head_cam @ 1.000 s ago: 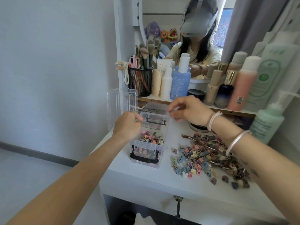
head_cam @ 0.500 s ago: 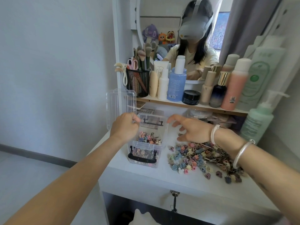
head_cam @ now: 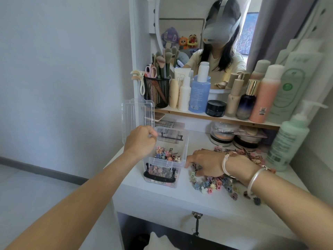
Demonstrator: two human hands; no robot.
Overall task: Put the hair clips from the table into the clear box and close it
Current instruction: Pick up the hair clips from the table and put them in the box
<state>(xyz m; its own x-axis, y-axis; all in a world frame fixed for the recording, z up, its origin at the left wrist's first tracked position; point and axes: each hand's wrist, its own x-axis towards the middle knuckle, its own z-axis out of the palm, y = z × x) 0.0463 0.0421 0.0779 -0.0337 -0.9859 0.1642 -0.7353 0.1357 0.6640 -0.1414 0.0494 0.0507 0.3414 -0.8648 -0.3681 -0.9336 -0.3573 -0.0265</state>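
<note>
The clear box (head_cam: 182,156) stands open on the white table's left side, its lid (head_cam: 137,114) upright behind it. Several small coloured hair clips (head_cam: 165,155) lie inside. My left hand (head_cam: 141,141) is closed on the box's left rim near the lid hinge. A pile of hair clips (head_cam: 213,183) is spread on the table to the right of the box. My right hand (head_cam: 207,164) rests palm down on the pile's left end, fingers curled into the clips beside the box wall. The hand and wrist hide part of the pile.
A shelf (head_cam: 216,117) behind holds bottles, a black jar and a mesh cup of brushes (head_cam: 156,92). Round compacts (head_cam: 222,136) sit under it. A green pump bottle (head_cam: 288,139) stands at the right. The table's front edge (head_cam: 180,208) has a key in a drawer.
My right hand came down from above the box onto the left end of the clip pile and curled its fingers. My left hand stayed on the box's rim.
</note>
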